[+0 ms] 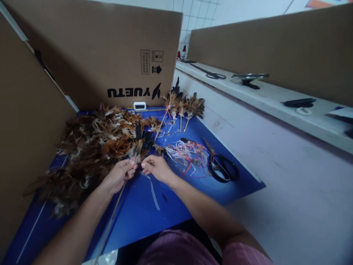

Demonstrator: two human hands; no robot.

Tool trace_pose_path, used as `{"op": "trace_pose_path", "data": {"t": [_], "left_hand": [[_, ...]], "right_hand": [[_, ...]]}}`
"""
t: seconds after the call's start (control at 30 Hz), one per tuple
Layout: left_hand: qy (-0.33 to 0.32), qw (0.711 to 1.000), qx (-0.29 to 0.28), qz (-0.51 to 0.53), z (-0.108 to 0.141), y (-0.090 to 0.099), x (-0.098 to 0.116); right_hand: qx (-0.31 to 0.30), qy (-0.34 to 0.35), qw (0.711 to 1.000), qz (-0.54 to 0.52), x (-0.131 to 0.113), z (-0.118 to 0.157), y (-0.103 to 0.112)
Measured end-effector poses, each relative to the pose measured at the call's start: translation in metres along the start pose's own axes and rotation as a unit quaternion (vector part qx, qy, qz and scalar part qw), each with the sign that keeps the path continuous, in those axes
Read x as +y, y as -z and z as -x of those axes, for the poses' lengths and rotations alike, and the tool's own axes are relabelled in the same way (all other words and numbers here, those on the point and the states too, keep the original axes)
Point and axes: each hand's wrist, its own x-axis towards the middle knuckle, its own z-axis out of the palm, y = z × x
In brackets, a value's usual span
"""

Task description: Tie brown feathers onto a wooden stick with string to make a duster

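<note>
My left hand (124, 173) is closed around the neck of a feather duster, where a tuft of brown, pale and black feathers (138, 150) meets a thin stick (111, 221). The stick slants down toward the front edge of the blue table. Beside it, my right hand (157, 167) pinches at the tuft's base, and a white plastic strip (153, 193) trails from under its fingertips onto the table. A large heap of brown feather bundles (91, 143) lies left of both hands. Red and white strips (190, 151) lie tangled to the right.
Black-handled scissors (224, 167) rest near the table's right edge. Several feathered sticks (183, 106) lie at the back by a small white digital display (139, 106). Cardboard (96, 48) walls the left and back. On the white ledge (264, 92) lie more scissors (215, 75).
</note>
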Motion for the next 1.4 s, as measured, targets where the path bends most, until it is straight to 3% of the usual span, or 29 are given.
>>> {"op": "trace_pose_path", "data": {"t": [0.07,0.47,0.7,0.83,1.0,1.1,1.23,1.4], "left_hand": [[-0.002,1.0,-0.002,-0.004,0.001,0.0,0.0],[-0.035,0.996,0.049,-0.067,0.011,-0.025,0.003],[-0.077,0.981,0.098,-0.151,0.014,-0.036,0.0],[-0.129,0.931,0.151,-0.305,0.012,-0.037,-0.001],[-0.215,0.791,0.231,-0.524,0.01,-0.046,-0.008],[-0.232,0.737,0.249,-0.584,0.011,-0.054,-0.015],[-0.252,0.715,0.253,-0.601,0.015,-0.061,-0.014],[-0.258,0.73,0.265,-0.575,0.02,-0.064,-0.002]], "right_hand": [[-0.023,-0.03,0.997,-0.061,0.003,-0.002,-0.004],[0.067,0.044,0.996,-0.029,0.007,-0.003,-0.004],[0.05,0.084,0.994,-0.058,0.002,0.004,-0.002],[0.055,0.095,0.992,-0.059,0.0,0.005,-0.002],[0.083,0.104,0.99,-0.053,0.0,0.002,-0.006],[0.09,0.102,0.988,-0.072,0.001,0.0,-0.006],[0.075,0.085,0.987,-0.111,0.0,0.001,-0.003],[0.069,0.11,0.986,-0.107,-0.009,0.004,0.002]]}}
